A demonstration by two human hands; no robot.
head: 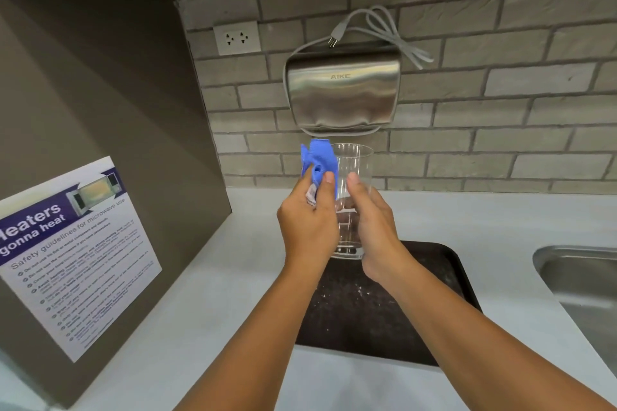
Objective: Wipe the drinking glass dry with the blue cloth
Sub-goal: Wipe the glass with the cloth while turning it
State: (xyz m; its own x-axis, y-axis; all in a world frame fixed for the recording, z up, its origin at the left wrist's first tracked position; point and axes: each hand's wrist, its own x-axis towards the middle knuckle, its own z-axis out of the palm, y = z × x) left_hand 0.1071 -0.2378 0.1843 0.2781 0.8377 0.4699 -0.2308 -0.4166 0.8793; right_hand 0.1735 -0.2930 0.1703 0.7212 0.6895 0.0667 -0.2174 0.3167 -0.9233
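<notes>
A clear drinking glass [351, 160] is held upright in the air above the counter, mouth up. My right hand [375, 227] wraps its lower half from the right. My left hand [309, 223] grips a bunched blue cloth [319, 162] and presses it against the glass's left side near the rim. A white patch of the cloth shows between my thumb and fingers. Both hands hover over a dark tray.
A dark speckled tray [384, 314] lies on the pale counter [217, 294] under my hands. A steel sink [581, 280] sits at the right. A steel hand dryer [342, 93] hangs on the brick wall. A microwave safety poster [73, 257] covers the left panel.
</notes>
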